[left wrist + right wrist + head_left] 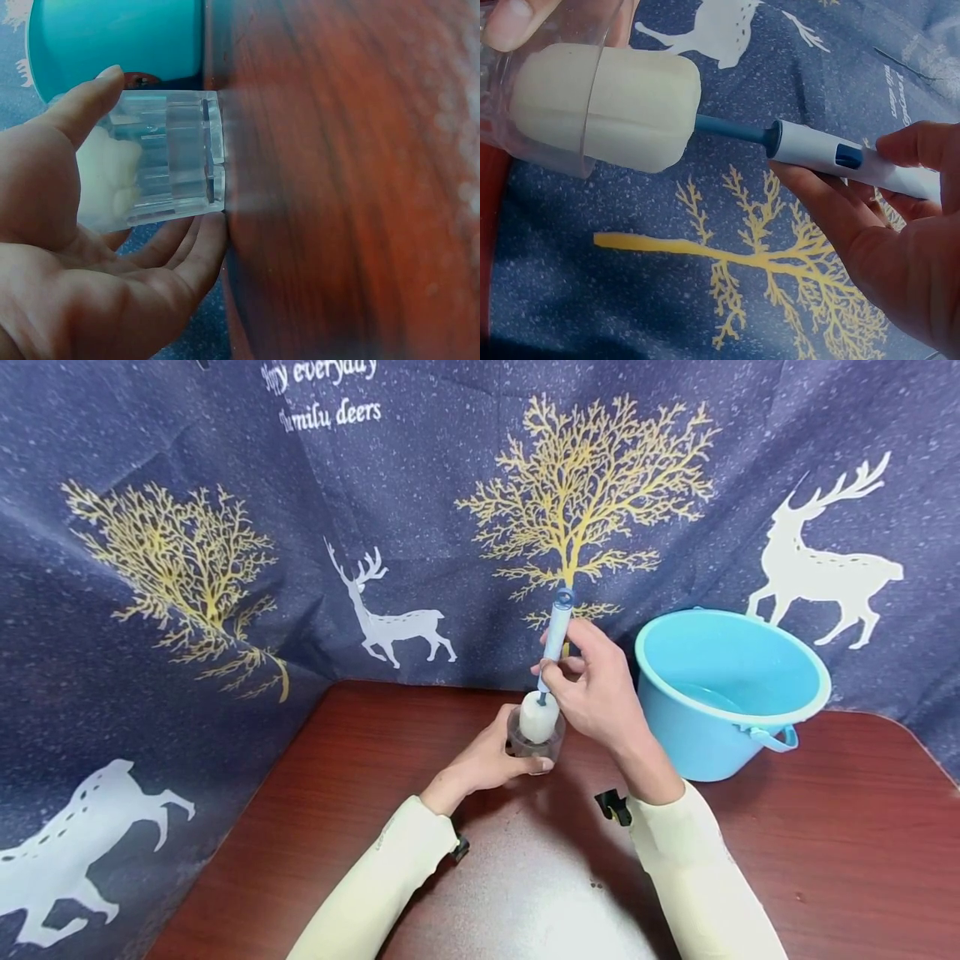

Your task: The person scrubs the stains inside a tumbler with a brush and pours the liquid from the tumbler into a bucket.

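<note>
On a reddish-brown surface (817,852), a light blue bucket (693,739), with what looks like shallow water (705,697), stands right of a clear cup (184,154). A person's right hand (596,689) grips a sponge brush (538,722) by its pale handle (810,146) above the cup; the left hand (491,756) curls around the cup, where the white sponge sits partly inside. A sideways push against a slack left-hand hold could tip the cup; wet walls could let it slip.
</note>
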A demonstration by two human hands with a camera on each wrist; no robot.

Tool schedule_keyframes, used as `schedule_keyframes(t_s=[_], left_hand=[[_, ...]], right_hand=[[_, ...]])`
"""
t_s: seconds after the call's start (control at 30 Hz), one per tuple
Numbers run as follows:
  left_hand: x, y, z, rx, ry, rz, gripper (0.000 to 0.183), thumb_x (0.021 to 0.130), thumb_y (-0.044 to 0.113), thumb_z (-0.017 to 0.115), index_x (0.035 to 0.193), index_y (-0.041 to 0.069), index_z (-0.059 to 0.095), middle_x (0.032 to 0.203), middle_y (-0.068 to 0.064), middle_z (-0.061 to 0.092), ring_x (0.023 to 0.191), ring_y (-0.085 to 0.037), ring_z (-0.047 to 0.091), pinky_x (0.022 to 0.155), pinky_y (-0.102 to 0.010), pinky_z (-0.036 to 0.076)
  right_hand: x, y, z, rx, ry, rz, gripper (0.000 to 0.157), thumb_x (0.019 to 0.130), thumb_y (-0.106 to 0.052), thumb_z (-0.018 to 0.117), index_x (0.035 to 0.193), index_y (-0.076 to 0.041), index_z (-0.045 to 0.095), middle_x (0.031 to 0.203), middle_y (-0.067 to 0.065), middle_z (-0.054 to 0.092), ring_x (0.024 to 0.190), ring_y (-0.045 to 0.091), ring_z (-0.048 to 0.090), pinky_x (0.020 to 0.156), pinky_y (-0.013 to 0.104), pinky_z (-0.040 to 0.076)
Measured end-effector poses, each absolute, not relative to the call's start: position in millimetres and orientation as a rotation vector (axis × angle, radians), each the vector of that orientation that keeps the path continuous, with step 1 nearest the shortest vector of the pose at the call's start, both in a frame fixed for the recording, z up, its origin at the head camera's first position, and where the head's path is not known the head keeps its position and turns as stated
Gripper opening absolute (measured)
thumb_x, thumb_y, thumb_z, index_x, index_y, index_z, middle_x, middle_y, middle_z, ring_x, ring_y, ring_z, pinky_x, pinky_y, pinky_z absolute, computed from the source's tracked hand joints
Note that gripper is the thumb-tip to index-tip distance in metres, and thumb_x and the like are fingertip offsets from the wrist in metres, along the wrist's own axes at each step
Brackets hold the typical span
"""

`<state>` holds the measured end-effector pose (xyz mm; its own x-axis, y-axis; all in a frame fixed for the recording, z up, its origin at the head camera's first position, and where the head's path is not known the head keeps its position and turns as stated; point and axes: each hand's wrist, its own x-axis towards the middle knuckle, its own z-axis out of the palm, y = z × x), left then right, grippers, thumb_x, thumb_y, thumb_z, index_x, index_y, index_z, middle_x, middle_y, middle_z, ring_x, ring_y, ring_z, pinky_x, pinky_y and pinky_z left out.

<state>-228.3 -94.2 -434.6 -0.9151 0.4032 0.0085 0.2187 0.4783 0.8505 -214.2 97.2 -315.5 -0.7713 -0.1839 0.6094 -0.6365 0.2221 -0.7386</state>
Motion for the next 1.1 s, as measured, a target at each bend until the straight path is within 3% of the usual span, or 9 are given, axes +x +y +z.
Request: schedule_keyframes(t_s=[0.3, 0.53, 0.87, 1.1], left_hand=[[-229.0, -93.6, -435.4, 0.544, 2.513, 1.435, 0.087, 0.086, 0.034, 0.090, 0.152, 0.015, 0.037, 0.146, -0.003, 0.056, 0.132, -0.019, 0.056, 0.109, -0.042, 0.048], [-229.9, -93.6, -435.0, 0.550, 2.528, 1.416, 0.087, 0.086, 0.035, 0.090, 0.152, 0.016, 0.037, 0.145, -0.003, 0.057, 0.131, -0.018, 0.056, 0.110, -0.041, 0.048], [-230.0, -93.6, -437.6, 0.558, 2.518, 1.442, 0.086, 0.086, 0.033, 0.091, 0.151, 0.017, 0.038, 0.141, -0.001, 0.059, 0.129, -0.017, 0.058, 0.108, -0.040, 0.050], [-230.6, -93.6, -438.7, 0.552, 2.503, 1.459, 0.085, 0.085, 0.032, 0.091, 0.150, 0.017, 0.039, 0.138, -0.002, 0.060, 0.127, -0.017, 0.059, 0.107, -0.041, 0.050]], right_hand=[[-211.5, 96.8, -312.6, 0.760, -2.124, 1.441, 0.017, 0.095, 0.008, 0.061, 0.107, -0.003, 0.064, 0.103, 0.010, 0.060, 0.091, 0.031, 0.077, 0.077, 0.033, 0.062], [-209.4, 97.8, -310.6, 0.725, -2.223, 1.260, 0.010, 0.095, 0.001, 0.065, 0.102, -0.005, 0.060, 0.100, 0.008, 0.061, 0.090, 0.020, 0.072, 0.075, 0.038, 0.054], [-203.9, 98.6, -304.7, 0.684, -2.336, 1.133, 0.010, 0.097, -0.002, 0.062, 0.106, -0.006, 0.059, 0.103, 0.011, 0.063, 0.093, 0.024, 0.071, 0.076, 0.041, 0.053], [-201.9, 99.3, -303.0, 0.713, -2.350, 1.020, 0.009, 0.098, -0.003, 0.059, 0.105, -0.007, 0.055, 0.097, 0.010, 0.059, 0.086, 0.025, 0.059, 0.074, 0.039, 0.048]])
